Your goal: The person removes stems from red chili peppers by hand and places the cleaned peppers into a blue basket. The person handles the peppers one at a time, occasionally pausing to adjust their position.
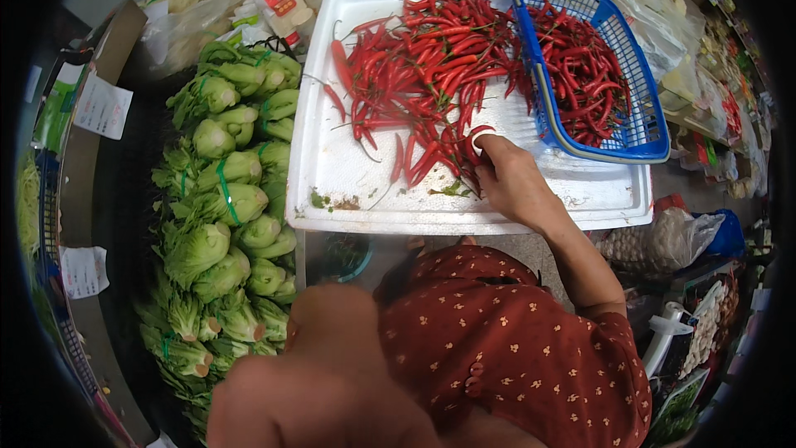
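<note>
A loose heap of red chili peppers (435,62) lies in a white foam tray lid (385,214) in front of me. At the heap's near right edge, my right hand (519,183) has its thumb and fingers curled onto red chilies; the fingertips are partly hidden. A blue plastic basket (647,127) rests on the lid's right side, holding more red chilies (581,78). Close to the camera and blurred, my left hand (317,367) is raised in front of my body, away from the lid. Its fingers cannot be made out clearly.
Bundled leafy green vegetables (217,199), some with green ties, fill the left side. Behind the lid stand white packages (273,0) and bagged noodles (180,6). Bagged goods (659,236) lie at the right, near a roll of plastic bags (662,336).
</note>
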Action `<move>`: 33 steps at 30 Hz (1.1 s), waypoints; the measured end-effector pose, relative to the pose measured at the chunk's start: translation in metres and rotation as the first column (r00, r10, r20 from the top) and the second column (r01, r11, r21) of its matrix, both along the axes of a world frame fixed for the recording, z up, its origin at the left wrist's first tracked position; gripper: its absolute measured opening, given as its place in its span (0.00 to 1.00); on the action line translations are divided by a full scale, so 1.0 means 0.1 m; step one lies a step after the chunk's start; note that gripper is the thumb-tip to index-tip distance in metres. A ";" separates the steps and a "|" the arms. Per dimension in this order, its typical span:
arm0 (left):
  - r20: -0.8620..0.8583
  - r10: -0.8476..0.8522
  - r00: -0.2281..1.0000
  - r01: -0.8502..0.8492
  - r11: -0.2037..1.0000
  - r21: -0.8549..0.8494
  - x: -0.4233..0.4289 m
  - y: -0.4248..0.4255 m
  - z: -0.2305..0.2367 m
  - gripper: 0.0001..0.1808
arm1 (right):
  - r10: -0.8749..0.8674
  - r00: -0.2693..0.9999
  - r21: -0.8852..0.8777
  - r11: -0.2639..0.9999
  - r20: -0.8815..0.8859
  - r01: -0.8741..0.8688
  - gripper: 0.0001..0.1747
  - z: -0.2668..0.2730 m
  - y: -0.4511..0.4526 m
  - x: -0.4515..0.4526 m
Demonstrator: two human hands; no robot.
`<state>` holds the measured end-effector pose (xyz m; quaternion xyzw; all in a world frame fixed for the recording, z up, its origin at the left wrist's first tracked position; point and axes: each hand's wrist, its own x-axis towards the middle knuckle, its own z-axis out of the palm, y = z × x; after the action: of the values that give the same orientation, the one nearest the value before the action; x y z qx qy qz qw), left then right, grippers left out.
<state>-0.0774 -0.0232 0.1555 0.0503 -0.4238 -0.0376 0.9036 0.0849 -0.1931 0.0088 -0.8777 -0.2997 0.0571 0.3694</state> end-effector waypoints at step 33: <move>0.065 -0.275 0.959 0.283 0.944 -0.170 0.35 -0.03 -0.30 0.16 | -0.010 0.992 -0.173 0.985 0.123 0.031 0.17 -0.14 0.23 0.05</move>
<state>-0.0427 -0.0266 0.1259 -0.0900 -0.4465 -0.1262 0.8812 0.0900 -0.1705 -0.0051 -0.9116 -0.3063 0.0257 0.2730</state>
